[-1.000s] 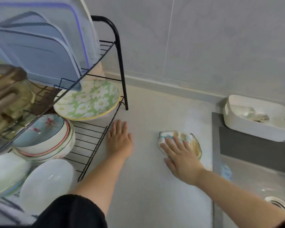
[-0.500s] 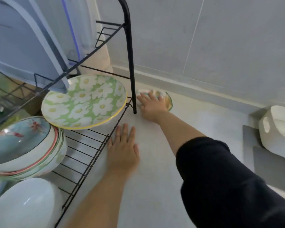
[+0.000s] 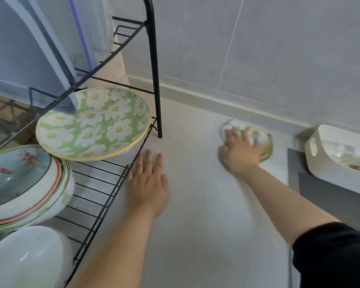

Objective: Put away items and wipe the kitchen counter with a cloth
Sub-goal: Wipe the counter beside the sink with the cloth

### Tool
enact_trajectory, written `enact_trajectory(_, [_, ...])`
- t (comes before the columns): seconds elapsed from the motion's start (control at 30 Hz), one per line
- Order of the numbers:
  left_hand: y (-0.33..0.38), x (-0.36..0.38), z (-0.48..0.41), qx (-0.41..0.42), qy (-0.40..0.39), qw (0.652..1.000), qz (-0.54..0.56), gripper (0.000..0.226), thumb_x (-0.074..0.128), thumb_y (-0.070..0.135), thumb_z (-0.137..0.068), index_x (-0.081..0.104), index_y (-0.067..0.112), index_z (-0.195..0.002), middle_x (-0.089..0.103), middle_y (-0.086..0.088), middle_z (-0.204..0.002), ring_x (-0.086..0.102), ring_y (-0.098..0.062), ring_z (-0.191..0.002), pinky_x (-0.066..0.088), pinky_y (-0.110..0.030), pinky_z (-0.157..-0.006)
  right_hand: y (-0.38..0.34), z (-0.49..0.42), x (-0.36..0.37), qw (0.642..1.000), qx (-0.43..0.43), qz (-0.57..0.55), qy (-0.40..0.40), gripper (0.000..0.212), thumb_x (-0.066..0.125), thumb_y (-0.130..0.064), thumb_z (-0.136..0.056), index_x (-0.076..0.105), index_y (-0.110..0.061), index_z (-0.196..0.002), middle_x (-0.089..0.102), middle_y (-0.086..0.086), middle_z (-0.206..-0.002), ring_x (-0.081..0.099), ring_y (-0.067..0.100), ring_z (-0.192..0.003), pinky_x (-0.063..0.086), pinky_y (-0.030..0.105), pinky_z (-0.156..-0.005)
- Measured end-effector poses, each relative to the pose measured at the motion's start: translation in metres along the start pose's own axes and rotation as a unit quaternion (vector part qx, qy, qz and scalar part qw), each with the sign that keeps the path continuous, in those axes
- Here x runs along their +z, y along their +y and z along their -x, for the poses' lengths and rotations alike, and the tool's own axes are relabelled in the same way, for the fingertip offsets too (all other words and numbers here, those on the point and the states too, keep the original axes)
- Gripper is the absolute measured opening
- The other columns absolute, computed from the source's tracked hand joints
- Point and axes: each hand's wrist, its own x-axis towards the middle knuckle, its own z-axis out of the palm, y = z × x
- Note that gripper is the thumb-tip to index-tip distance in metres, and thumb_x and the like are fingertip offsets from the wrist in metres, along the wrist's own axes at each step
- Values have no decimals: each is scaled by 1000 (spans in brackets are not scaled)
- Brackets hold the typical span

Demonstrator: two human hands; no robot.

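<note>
Both spread: left hand (image 3: 148, 183) on counter (image 3: 195, 215), right hand (image 3: 239, 151) presses cloth (image 3: 259, 135) stretched along wall (image 3: 279, 59).

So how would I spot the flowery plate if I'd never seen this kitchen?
Find the black wire dish rack on the left of the counter and look at its lower shelf. The plate sits at the far end, nearest the wall. It alone is green with white daisies and a yellow rim; the stacked bowls beside it are blue inside, the white bowl plain.
</note>
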Motion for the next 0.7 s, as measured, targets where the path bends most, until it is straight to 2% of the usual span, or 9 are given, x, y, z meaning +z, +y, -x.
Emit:
enact_trajectory(0.07, [0, 0, -2, 1, 5, 1000, -2, 76, -9, 41, -79, 5, 28, -152, -1, -1, -161, -3, -20, -148, 7, -44, -116, -24, -4, 3, 992, -124, 9, -9, 65, 18, -40, -87, 22, -25, -150, 19, -3, -158, 12, 21, -146, 3, 54, -115])
enact_trajectory(0.1, [-1, 0, -3, 0, 9, 1000, -3, 72, -4, 41, -82, 7, 28, -152, 1, -1, -161, -2, -20, -148, 7, -45, -116, -32, -9, 2, 986, -163, -1, -22, 61, 21, -38, -89, 22, -27, -150, 18, -6, -158, 11, 20, -146, 4, 54, -115])
enact_trajectory(0.17, [0, 1, -4, -4, 12, 1000, 1, 64, 8, 38, -89, 10, 28, -152, 3, 0, -161, 0, -21, -148, 8, -47, -115, -33, -25, -1, 981, -186, -24, -50, 53, 30, -32, -97, 23, -30, -149, 15, -9, -158, 10, 17, -146, 5, 55, -115])
enact_trajectory(0.27, [0, 3, -4, -7, 4, 1000, -16, 57, 19, 35, -98, 5, 29, -152, -2, 0, -161, -3, -21, -148, 9, -47, -115, -1, -39, -8, 992, -100, -58, -44, 53, 35, -32, -97, 24, -28, -148, 13, -7, -159, 9, 16, -146, 6, 57, -114])
enact_trajectory(0.4, [-1, 1, -7, -7, -1, 1000, -9, 57, 23, 35, -98, 4, 29, -152, -5, 1, -161, -6, -20, -147, 9, -48, -116, 61, -19, -3, 997, 47, -49, 36, 53, 35, -32, -91, 33, -19, -142, 23, 0, -155, 15, 19, -144, 10, 57, -113])
enact_trajectory(0.47, [-1, 2, -8, -6, 2, 1000, -8, 57, 22, 35, -98, 4, 29, -152, -5, 1, -161, -6, -20, -147, 8, -48, -116, 68, -13, -2, 990, 110, -50, 66, 50, 34, -32, -89, 38, -16, -137, 30, 5, -150, 21, 23, -141, 12, 58, -112])
enact_trajectory(0.57, [-2, 3, -8, -4, 6, 1000, 2, 57, 23, 34, -98, 6, 29, -152, -3, 0, -161, -5, -21, -147, 7, -48, -116, 48, -9, -3, 980, 186, -58, 42, 53, 30, -34, -89, 37, -14, -138, 29, 9, -149, 20, 27, -140, 10, 59, -111])
enact_trajectory(0.63, [-3, 3, -9, 0, 9, 1000, 5, 57, 24, 33, -98, 7, 29, -152, -2, 0, -161, -3, -21, -147, 7, -48, -115, 32, 13, 1, 985, 158, -51, 52, 51, 32, -35, -88, 40, -15, -134, 36, 10, -143, 28, 29, -134, 19, 55, -109])
enact_trajectory(0.7, [-3, 2, -9, 2, 7, 1000, 3, 57, 24, 32, -98, 6, 29, -152, -2, -1, -161, -3, -22, -147, 8, -48, -115, 18, 61, 8, 996, 29, -44, 72, 51, 34, -36, -83, 47, -15, -128, 47, 8, -133, 40, 32, -123, 31, 49, -103])
